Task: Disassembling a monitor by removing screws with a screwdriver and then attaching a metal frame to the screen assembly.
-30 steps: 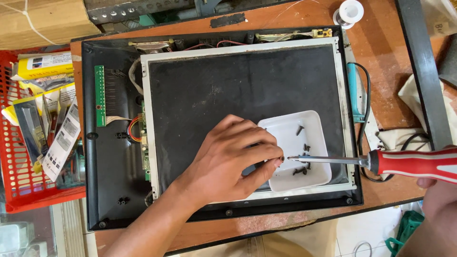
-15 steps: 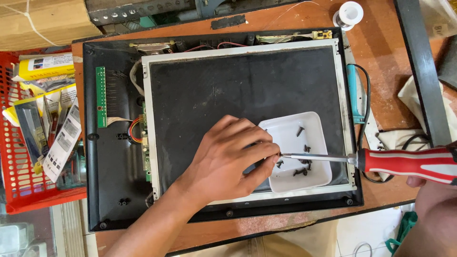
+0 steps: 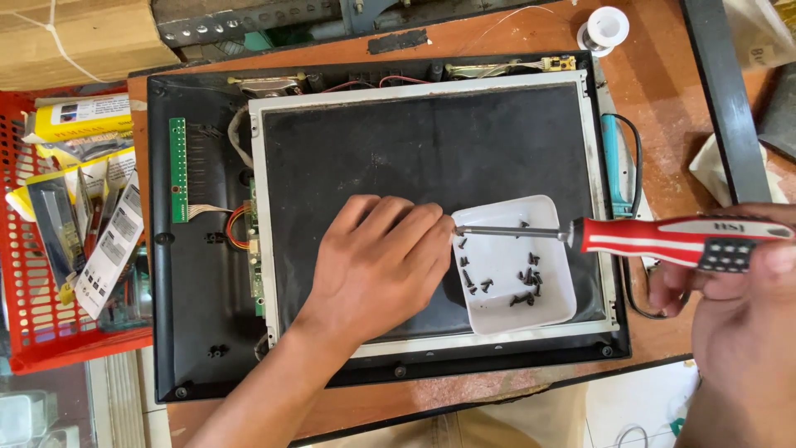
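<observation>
Pinching together at the tip of the screwdriver's metal shaft, the left hand's (image 3: 377, 265) fingertips (image 3: 438, 222) meet just at the edge of a small white tray (image 3: 554, 303); whether a screw sits between them cannot be told. The palm faces down and rests on the dark panel (image 3: 414, 141) of an opened flat monitor. The right hand (image 3: 738, 323) is wrapped loosely round the red and white handle of the screwdriver (image 3: 663, 238), fingers curled under it and thumb on top, holding the tool level so its shaft crosses over the tray's upper part. Loose black screws (image 3: 502, 278) lie scattered in the tray, which sits on the panel's lower right corner. Around the panel runs the black rear housing (image 3: 195, 348), with a green circuit strip (image 3: 177, 170) and coloured wires at its left side. All of it lies on a reddish wooden bench (image 3: 655, 91). At the far left stands a red mesh basket (image 3: 33, 332) holding packaged items, and a small white roll (image 3: 603, 26) sits near the top right.
</observation>
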